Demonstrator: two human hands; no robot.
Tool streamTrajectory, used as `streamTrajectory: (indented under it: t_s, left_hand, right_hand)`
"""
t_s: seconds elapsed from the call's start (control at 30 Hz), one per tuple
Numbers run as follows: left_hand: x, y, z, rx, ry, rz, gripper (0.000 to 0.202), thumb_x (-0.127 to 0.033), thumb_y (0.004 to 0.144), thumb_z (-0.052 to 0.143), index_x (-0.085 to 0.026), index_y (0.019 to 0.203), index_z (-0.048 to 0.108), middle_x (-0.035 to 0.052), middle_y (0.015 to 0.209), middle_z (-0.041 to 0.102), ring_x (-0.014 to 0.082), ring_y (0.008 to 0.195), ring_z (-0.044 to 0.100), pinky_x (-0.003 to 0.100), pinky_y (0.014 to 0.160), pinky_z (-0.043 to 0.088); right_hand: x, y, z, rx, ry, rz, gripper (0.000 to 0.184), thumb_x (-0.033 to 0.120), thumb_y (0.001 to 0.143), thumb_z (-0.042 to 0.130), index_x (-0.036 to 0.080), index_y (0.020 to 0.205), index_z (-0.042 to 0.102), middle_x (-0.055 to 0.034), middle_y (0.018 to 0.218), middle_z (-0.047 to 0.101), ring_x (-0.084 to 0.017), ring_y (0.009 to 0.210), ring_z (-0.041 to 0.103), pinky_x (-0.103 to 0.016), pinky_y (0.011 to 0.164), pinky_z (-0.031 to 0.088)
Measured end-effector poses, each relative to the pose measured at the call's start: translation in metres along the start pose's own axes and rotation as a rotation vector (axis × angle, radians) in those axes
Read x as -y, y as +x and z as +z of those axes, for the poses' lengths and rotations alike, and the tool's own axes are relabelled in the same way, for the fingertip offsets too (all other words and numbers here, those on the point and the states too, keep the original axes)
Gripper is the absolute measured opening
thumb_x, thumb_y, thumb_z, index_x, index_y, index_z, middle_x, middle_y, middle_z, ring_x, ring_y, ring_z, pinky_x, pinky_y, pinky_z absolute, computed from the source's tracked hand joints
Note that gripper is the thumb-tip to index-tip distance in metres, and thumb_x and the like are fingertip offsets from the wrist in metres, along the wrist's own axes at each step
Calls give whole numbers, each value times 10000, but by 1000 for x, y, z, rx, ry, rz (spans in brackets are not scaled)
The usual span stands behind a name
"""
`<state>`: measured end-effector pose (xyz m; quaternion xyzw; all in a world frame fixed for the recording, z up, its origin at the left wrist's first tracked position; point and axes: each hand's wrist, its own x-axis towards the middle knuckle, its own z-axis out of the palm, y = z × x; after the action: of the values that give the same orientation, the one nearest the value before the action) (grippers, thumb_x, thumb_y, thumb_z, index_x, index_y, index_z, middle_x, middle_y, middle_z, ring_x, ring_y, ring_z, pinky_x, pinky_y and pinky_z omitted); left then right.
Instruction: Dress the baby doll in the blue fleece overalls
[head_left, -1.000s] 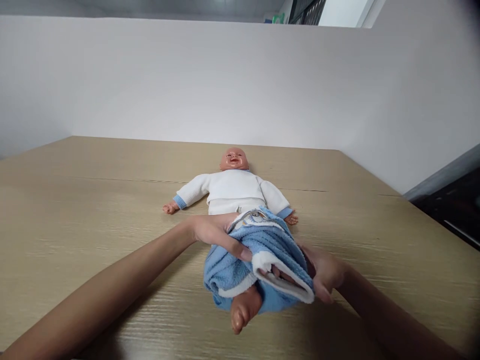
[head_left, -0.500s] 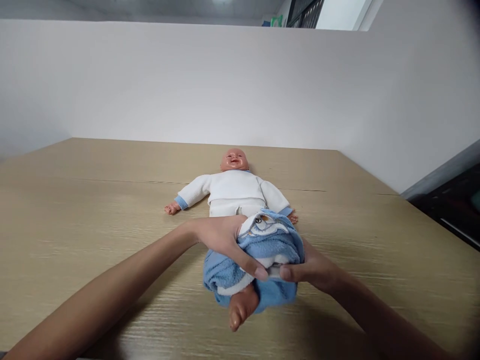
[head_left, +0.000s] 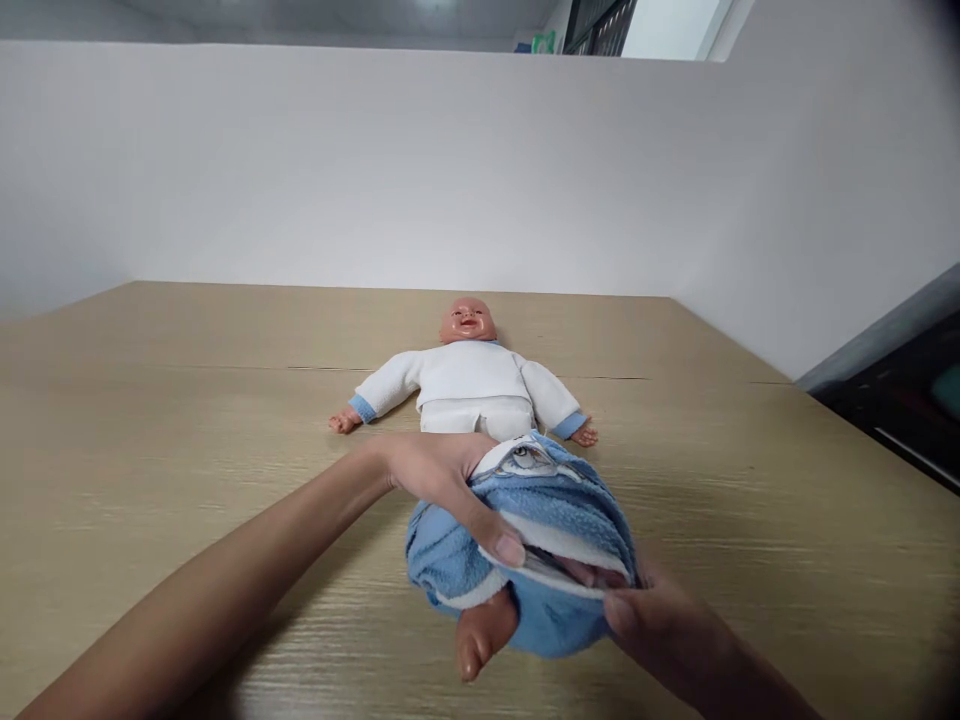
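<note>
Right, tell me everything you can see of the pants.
The pants are blue and look like fluffy towelling, with white trim at the leg openings and a white patch with an eye design near the top. They lie bunched on the table. The doll's bare foot sticks out of one leg; the other opening gapes, with something pinkish inside that I can't identify. The left hand's grip and the right hand's grip hold that leg.

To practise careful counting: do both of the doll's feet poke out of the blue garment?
No, only one foot pokes out of the blue garment.
</note>
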<state>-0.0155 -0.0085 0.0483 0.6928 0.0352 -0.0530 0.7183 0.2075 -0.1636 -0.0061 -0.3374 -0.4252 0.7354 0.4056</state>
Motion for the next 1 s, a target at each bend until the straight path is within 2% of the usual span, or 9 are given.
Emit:
streamTrajectory:
  t_s: [0.13, 0.27, 0.4, 0.53, 0.63, 0.73, 0.8, 0.9, 1.0]
  left_hand:
    - [-9, 4, 10, -126, 133, -44, 396, -236, 732, 923, -167, 1099, 789, 6, 1117, 808, 217, 1105, 738, 271, 1027, 571]
    - [-16, 4, 18, -302, 341, -121, 279, -293, 815, 770, -186, 1069, 729, 7, 1072, 780, 231, 1063, 727, 311, 950, 573]
    - [-21, 1, 28, -445, 630, -346, 413, -415, 815, 753, -210, 1160, 656, 27, 1032, 756, 246, 946, 720, 326, 800, 531]
    - [-15, 0, 39, -431, 895, -521, 519, -551, 793, 743, -209, 1154, 592, 69, 985, 699, 270, 863, 674, 319, 635, 420]
    - [-7, 1, 44, -397, 990, -529, 607, -566, 784, 748, -205, 1226, 540, 89, 999, 693, 287, 868, 659, 322, 616, 384]
    - [-1, 3, 45, -375, 992, -525, 657, -525, 776, 770, -208, 1283, 496, 95, 1027, 706, 294, 892, 666, 322, 632, 395]
    - [0, 5, 45, -369, 962, -526, 671, -505, 771, 780, -212, 1295, 481, 92, 1026, 705, 291, 892, 669, 320, 644, 412]
    - [0, 8, 44, -368, 929, -508, 695, -525, 769, 787, -204, 1295, 465, 93, 1024, 692, 293, 897, 659, 327, 670, 431]
    - [0, 12, 44, -363, 886, -486, 690, -508, 766, 793, -199, 1278, 448, 87, 1025, 672, 288, 906, 638, 338, 704, 440]
  right_hand:
    - [2, 3, 18, -261, 30, 11, 544, 565, 819, 840, 219, 1233, 777, -107, 1150, 807, -364, 1167, 721, -510, 1071, 550]
    - [-12, -7, 29, -578, -232, 34, 581, 626, 821, 844, 239, 1248, 771, -120, 1200, 811, -386, 1181, 727, -516, 1031, 578]
    - [-42, -15, 43, -728, -450, -1, 639, 665, 838, 767, 252, 1325, 744, -137, 1253, 796, -422, 1296, 690, -536, 1092, 562]
    - [-69, -17, 49, -850, -708, -123, 606, 536, 867, 679, 217, 1381, 712, -153, 1349, 764, -423, 1351, 664, -535, 1168, 513]
    - [-84, -20, 39, -911, -923, -212, 553, 500, 870, 658, 189, 1323, 725, -160, 1214, 804, -426, 1174, 751, -518, 1031, 597]
    - [-91, -25, 28, -918, -1114, -398, 408, 434, 872, 693, 201, 1203, 746, -151, 1100, 806, -393, 1014, 778, -461, 869, 632]
    - [-90, -27, 25, -935, -1192, -512, 298, 358, 867, 692, 217, 1123, 744, -142, 1094, 773, -376, 1010, 748, -464, 878, 610]
    - [-86, -27, 30, -975, -1196, -565, 250, 300, 888, 636, 234, 1107, 737, -128, 1188, 711, -361, 1105, 685, -502, 991, 552]
    - [-88, -27, 38, -984, -1012, -511, 282, 327, 918, 620, 248, 1165, 731, -107, 1304, 682, -337, 1207, 673, -450, 1043, 547]
